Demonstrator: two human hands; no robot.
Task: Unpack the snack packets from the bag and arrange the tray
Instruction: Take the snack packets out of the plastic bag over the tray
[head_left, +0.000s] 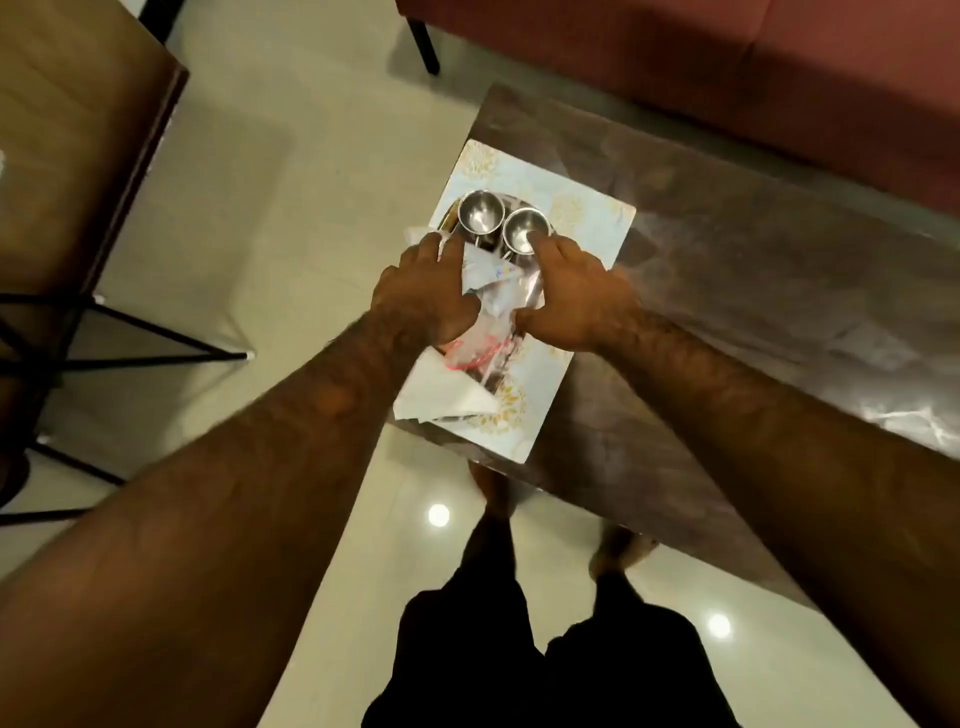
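A steel tray (450, 217) lies on a pale placemat (597, 228) at the left end of a dark table. Two small steel cups (479, 210) (523, 226) stand at its far end. Clear snack packets (493, 291) with red print lie across the tray, and white paper (441, 395) sticks out at the near end. My left hand (426, 296) presses flat on the packets from the left, fingers spread. My right hand (576, 296) rests on them from the right, one fingertip touching the nearer cup's rim. No bag is identifiable.
The dark glossy table (753, 291) stretches to the right. A red sofa (727, 67) stands behind it. A wooden table on black metal legs (78, 156) stands at the left. Pale tiled floor (291, 208) lies between, with my legs and feet below.
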